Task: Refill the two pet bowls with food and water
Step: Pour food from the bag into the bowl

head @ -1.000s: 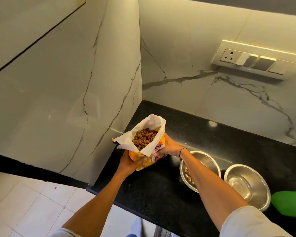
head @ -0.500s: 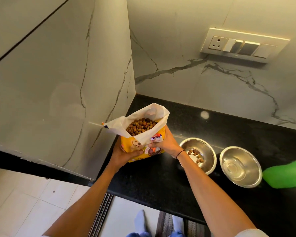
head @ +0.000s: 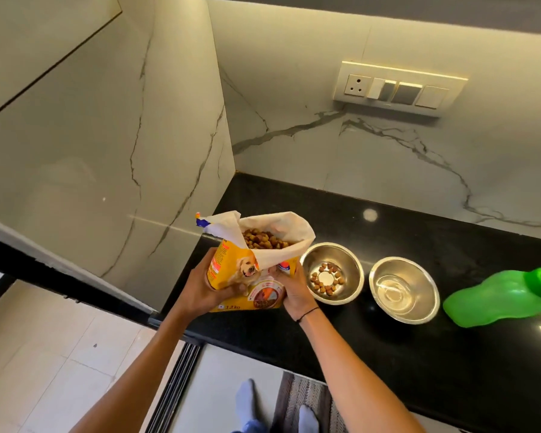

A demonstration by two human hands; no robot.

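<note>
I hold an open yellow pet food bag (head: 241, 273) full of brown kibble above the black counter's left end. My left hand (head: 205, 289) grips its left side and my right hand (head: 291, 290) grips its lower right side. Just right of the bag stands a steel bowl (head: 333, 273) with a few kibble pieces at its bottom. Beside that one, further right, a second steel bowl (head: 404, 295) holds a little water. A green water bottle (head: 500, 296) lies on its side at the far right.
The black counter (head: 388, 354) ends in a corner of marble walls at the left and back. A switch and socket panel (head: 397, 89) is on the back wall. Below are a tiled floor, a striped mat (head: 306, 398) and my socked feet.
The view has shifted, so the bag and bowls sit lower and more central. The bag has turned a little, with its printed front facing me, and its open mouth leans toward the kibble bowl.
</note>
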